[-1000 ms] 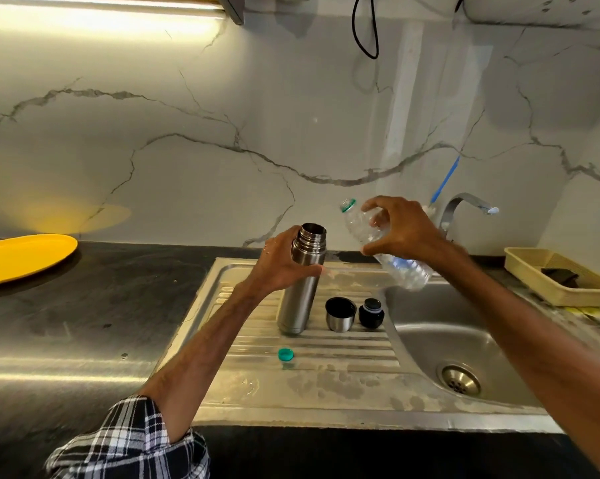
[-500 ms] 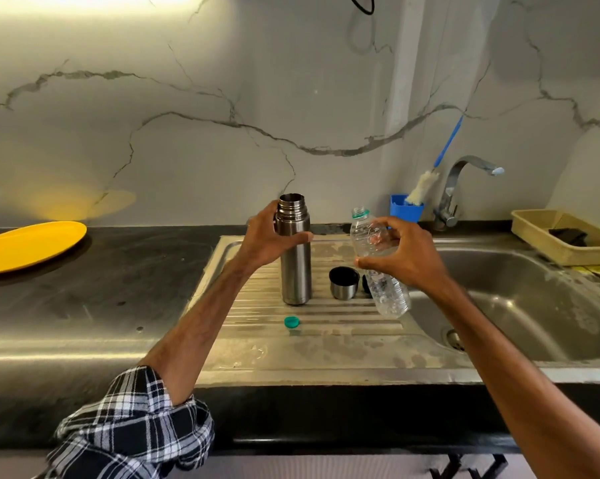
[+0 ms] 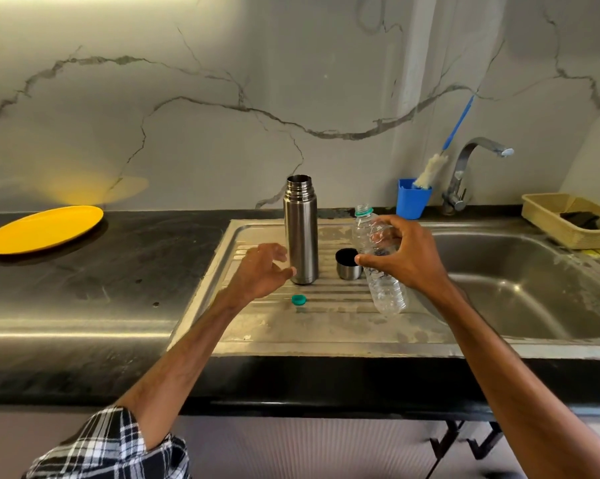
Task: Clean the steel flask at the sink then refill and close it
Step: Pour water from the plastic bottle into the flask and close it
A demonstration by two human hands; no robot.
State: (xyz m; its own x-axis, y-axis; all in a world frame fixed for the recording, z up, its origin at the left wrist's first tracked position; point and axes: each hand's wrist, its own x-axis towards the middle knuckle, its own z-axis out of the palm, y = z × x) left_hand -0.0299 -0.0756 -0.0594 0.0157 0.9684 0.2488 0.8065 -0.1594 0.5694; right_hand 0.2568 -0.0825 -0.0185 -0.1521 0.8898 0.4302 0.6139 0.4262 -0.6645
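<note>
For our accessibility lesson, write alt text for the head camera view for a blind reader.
An open steel flask stands on the sink's drainboard while the right hand holds an uncapped clear plastic bottle beside it. The open left hand hovers by the flask; a green cap and steel cup sit nearby.

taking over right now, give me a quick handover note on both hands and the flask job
Hands: the left hand is open just left of the flask's base, holding nothing. The right hand grips the uncapped plastic bottle.
Things: the steel flask stands upright and open on the drainboard, with the cup lid to its right and the green bottle cap in front.
Done: the bottle looks about empty; the flask's fill level can't be seen.
Left: check the fill, then close the flask.
</note>
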